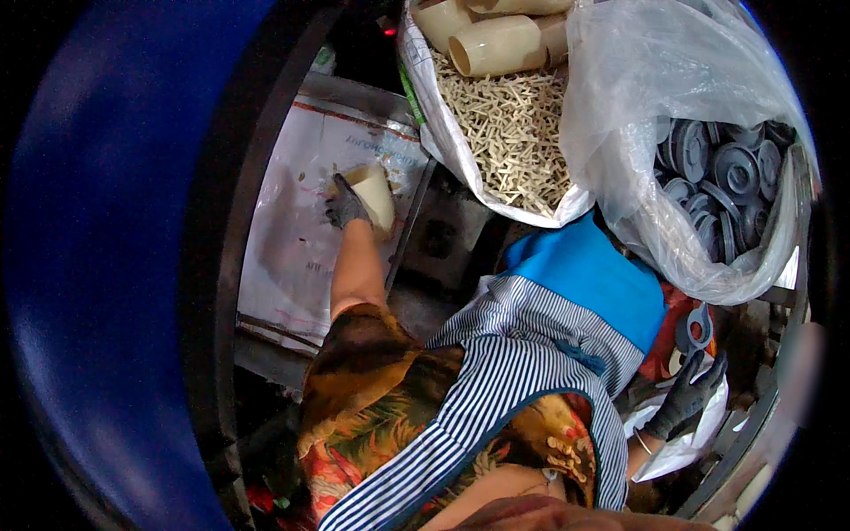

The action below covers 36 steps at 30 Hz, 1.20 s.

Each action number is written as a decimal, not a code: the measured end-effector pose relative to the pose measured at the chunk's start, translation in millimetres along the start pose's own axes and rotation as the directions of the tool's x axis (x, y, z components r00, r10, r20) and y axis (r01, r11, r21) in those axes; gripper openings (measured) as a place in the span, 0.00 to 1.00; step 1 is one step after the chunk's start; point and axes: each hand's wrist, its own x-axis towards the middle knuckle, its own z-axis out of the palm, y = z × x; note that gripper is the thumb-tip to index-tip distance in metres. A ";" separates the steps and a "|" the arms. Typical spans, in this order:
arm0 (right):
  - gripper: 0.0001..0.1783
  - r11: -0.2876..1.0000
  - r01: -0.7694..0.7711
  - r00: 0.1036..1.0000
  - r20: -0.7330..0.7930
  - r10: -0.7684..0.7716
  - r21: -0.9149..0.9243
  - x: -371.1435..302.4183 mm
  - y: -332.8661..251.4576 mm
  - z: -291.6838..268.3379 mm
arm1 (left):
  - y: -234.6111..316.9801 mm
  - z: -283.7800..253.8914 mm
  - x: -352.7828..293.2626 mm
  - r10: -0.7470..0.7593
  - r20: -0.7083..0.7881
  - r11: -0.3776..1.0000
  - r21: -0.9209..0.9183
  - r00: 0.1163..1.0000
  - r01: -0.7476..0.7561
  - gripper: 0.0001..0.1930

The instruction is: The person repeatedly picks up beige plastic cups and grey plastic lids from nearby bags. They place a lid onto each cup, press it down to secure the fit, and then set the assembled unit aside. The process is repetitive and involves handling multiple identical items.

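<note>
Head view, only 1 camera here.

Left hand [345,208], dark glove, stretched far out and away from the body, fingers wrapped around the lower side of a cream plastic cup [374,195]. Cup sitting at the far end of the reach, over a flat white printed sack [292,248] lying on the surface below. Open mouth tilted up and toward the top of the picture, long axis roughly running away from the body, slightly leaning right. Can't tell if it's resting on the sack or lifted clear.

Right hand [686,398], also gloved, down low by the right hip, well apart from the cup. Fingers half curled and a bit spread, touching a crumpled white plastic bag [682,447]; can't tell if really gripping it. Just above the fingertips, a single grey ring-shaped part [699,326], near but not clearly held.

So left hand obviously the one on the cup, right nowhere close.

Containers along the top:
- white woven sack [443,124], open, full of small cream cross-shaped pieces [509,133], with a few more cream cups [496,44] lying on their sides on top
- clear plastic bag [620,106] to the right of it, full of round grey plastic discs [717,168]

Striped apron [522,354] with a blue panel filling the middle.
</note>
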 end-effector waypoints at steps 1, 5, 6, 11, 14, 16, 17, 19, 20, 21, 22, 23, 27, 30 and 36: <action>0.30 0.995 0.037 0.998 0.038 -0.040 0.091 7.8 -3.0 9.0 | -25.5 -29.4 37.3 0.033 0.099 0.999 -0.003 0.995 -0.033 0.49; 0.28 0.958 0.159 0.985 0.022 -0.169 0.239 13.1 -11.8 26.8 | 0.2 -9.5 -20.7 0.548 0.371 0.833 -0.322 0.749 -0.450 0.33; 0.28 0.934 0.218 0.974 0.004 -0.228 0.284 20.6 -22.8 32.1 | 38.5 -27.5 -92.2 0.702 0.328 0.704 -0.452 0.632 -0.548 0.29; 0.29 0.459 -0.273 0.831 0.448 -0.329 0.845 36.9 -162.2 29.2 | 112.1 -72.4 -327.4 0.848 0.250 -0.438 -0.167 -0.467 -0.884 0.23; 0.38 -0.135 -0.648 0.701 0.518 -0.491 0.750 67.1 -206.3 58.7 | 84.3 -45.1 -382.6 0.461 0.181 -0.774 -0.397 -0.869 -0.493 0.22; 0.46 -0.085 -0.557 0.711 0.421 -0.563 0.826 84.3 -215.5 47.9 | 58.1 -23.5 -400.0 0.290 0.112 -0.765 -0.569 -0.950 -0.301 0.22; 0.50 0.058 -0.362 0.733 0.323 -0.599 0.930 87.3 -212.9 49.4 | 50.4 -15.6 -402.6 0.222 0.106 -0.756 -0.609 -0.969 -0.240 0.21; 0.61 0.269 -0.133 0.708 0.281 -0.648 0.954 83.4 -198.2 48.0 | 43.8 -6.6 -402.4 0.062 0.100 -0.750 -0.652 -0.993 -0.112 0.21; 0.63 0.199 -0.174 0.731 0.262 -0.630 0.965 74.6 -186.8 54.3 | 43.6 -5.3 -398.1 -0.021 0.103 -0.762 -0.645 -0.994 -0.051 0.21; 0.64 0.184 -0.200 0.769 0.270 -0.579 0.962 64.1 -180.3 52.5 | 45.6 -8.1 -394.8 0.092 0.083 -0.714 -0.689 -0.992 -0.124 0.21; 0.65 0.164 -0.230 0.805 0.283 -0.521 0.959 52.7 -174.7 49.5 | 52.6 -14.1 -395.0 0.197 0.063 -0.654 -0.734 -0.978 -0.180 0.22; 0.65 0.199 -0.170 0.819 0.251 -0.517 0.965 44.6 -171.5 47.1 | 59.3 -21.9 -397.9 0.364 0.035 -0.645 -0.711 -0.931 -0.279 0.23; 0.63 0.392 0.210 0.854 0.027 -0.519 0.896 12.4 -174.7 44.6 | 111.5 -50.6 -473.9 0.551 0.248 -0.484 -0.684 -0.797 -0.547 0.28; 0.60 0.476 0.287 0.852 0.005 -0.524 0.831 -10.8 -186.8 33.5 | 103.9 -43.2 -488.3 0.477 0.340 -0.483 -0.669 -0.810 -0.565 0.27; 0.62 0.551 0.406 0.794 0.016 -0.607 0.729 -27.3 -180.0 37.9 | 72.1 -24.8 -466.0 0.525 0.241 -0.590 -0.589 -0.816 -0.553 0.17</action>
